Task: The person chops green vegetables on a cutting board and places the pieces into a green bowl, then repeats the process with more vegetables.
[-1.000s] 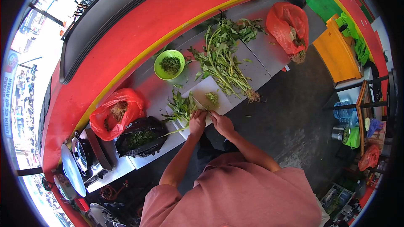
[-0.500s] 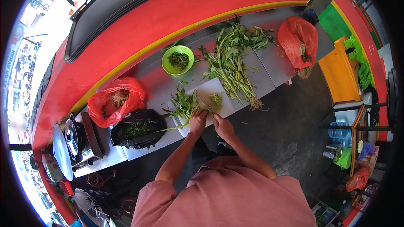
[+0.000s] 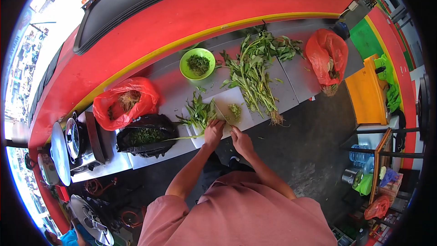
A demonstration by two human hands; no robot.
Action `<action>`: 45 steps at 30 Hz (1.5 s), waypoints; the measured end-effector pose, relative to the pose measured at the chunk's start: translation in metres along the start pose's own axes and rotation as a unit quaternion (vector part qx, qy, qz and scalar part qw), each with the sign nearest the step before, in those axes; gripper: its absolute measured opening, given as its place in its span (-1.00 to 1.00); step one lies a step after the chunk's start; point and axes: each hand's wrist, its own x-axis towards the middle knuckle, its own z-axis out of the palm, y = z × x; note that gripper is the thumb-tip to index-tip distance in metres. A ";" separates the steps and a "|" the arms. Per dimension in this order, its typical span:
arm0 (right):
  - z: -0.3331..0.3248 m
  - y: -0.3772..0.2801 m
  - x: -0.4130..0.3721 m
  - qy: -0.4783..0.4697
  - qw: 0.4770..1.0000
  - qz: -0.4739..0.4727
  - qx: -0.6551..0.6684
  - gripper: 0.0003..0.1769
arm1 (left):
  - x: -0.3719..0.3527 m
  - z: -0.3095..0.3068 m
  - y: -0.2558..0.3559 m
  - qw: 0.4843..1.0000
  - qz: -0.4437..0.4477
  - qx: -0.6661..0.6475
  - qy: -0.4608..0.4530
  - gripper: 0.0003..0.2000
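Observation:
My left hand [image 3: 214, 132] is closed over leafy green stems [image 3: 199, 114] on a white cutting board [image 3: 244, 120]. Their leaves spread to the left of the fingers, and one long stem trails farther left. In my right hand [image 3: 241, 141] is a knife [image 3: 222, 113], its thin blade slanting up and left across the board beside the left fingers. A small heap of chopped green pieces [image 3: 234, 110] lies just right of the blade. Behind the board stands a lime-green bowl [image 3: 211, 65] with chopped greens in it.
A large bunch of stemmed greens [image 3: 255, 70] lies right of the board. Red plastic bags [image 3: 325, 52] rest at both ends of the metal counter [image 3: 170, 98]. A black bag [image 3: 148, 137] of chopped leaves and a stove with a pot [image 3: 75, 136] stand left.
The view has shifted slightly, so the counter's right side sits lower in the picture. Both hands stay at the board, and my right hand has moved only a little.

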 end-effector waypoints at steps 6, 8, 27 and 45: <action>0.003 0.001 0.000 -0.009 1.000 -0.003 -0.004 -0.60 | -0.005 -0.007 0.004 0.999 0.037 0.034 -0.015 -0.84; -0.002 -0.008 0.006 -0.015 1.000 0.012 -0.005 -0.61 | -0.004 -0.006 0.003 0.999 0.044 0.028 -0.013 -0.84; 0.004 0.003 -0.003 0.016 1.000 -0.008 0.017 -0.60 | -0.004 0.001 -0.002 1.000 -0.003 -0.017 0.001 -0.81; 0.008 0.006 -0.001 0.014 1.000 -0.021 0.010 -0.59 | -0.007 -0.004 0.003 1.000 0.019 0.011 0.001 -0.87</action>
